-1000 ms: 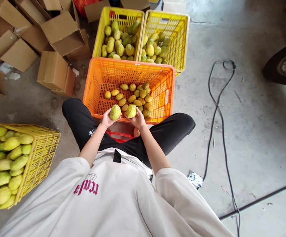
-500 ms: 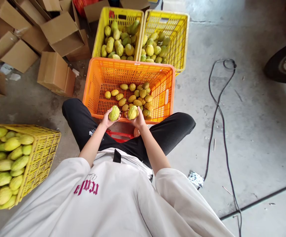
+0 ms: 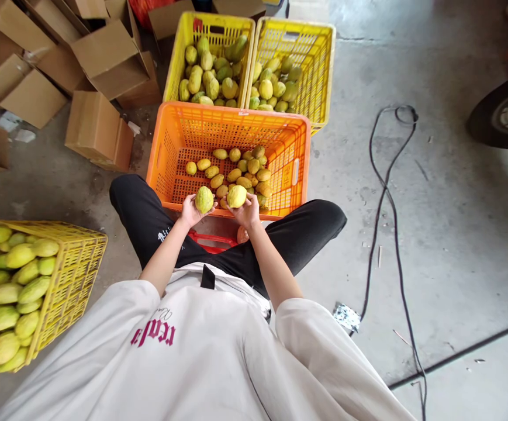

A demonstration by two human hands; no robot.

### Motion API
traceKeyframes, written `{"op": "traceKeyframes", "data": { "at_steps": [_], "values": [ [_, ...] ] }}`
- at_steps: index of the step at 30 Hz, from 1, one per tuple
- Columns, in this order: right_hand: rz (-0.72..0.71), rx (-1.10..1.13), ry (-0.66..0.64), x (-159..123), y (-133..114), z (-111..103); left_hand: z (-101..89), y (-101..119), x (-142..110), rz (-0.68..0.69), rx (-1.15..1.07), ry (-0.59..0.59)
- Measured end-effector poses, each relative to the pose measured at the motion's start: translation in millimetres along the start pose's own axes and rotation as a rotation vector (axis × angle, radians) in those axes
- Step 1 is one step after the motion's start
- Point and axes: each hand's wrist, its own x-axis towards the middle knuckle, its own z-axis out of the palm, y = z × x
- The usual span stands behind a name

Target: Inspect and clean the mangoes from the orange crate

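Note:
My left hand (image 3: pixel 191 211) is closed around a yellow-green ribbed fruit (image 3: pixel 203 200) that looks like a small papaya. In my right hand (image 3: pixel 248 211) is a second papaya-like fruit (image 3: pixel 237 196), more evenly yellow on the side facing up. Both hands are side by side over the near rim of an orange plastic crate (image 3: pixel 296 126), with a narrow gap between the two fruits. Lower down in that crate lie several smaller yellow-brown fruits (image 3: pixel 234 175), mostly towards its middle and right. The fingers under each held fruit are partly hidden.
Two yellow crates (image 3: pixel 327 76) holding similar fruit stand behind the orange one. Another yellow crate (image 3: pixel 76 275), tilted and full of greener fruit, is at left. Cardboard boxes (image 3: pixel 93 126) pile up at the back left. A black cable (image 3: pixel 387 187) loops over the floor near a wheel (image 3: pixel 505 114).
Both held fruits have been turned in my hands, and the right one now shows a smoother yellow side. The hands stay over the crate's near rim; the crates have not moved.

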Motion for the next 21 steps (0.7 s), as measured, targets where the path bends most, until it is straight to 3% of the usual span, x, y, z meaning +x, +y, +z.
{"op": "traceKeyframes", "data": {
  "at_steps": [7, 21],
  "values": [
    [-0.029, -0.039, 0.119, 2.7, 2.2, -0.6, -1.6, 0.1, 3.1, -0.060, 0.021, 0.040],
    [0.044, -0.097, -0.032, -3.2, 2.4, 5.1, 1.5, -0.9, 0.6, -0.016, 0.037, 0.025]
  ]
}}
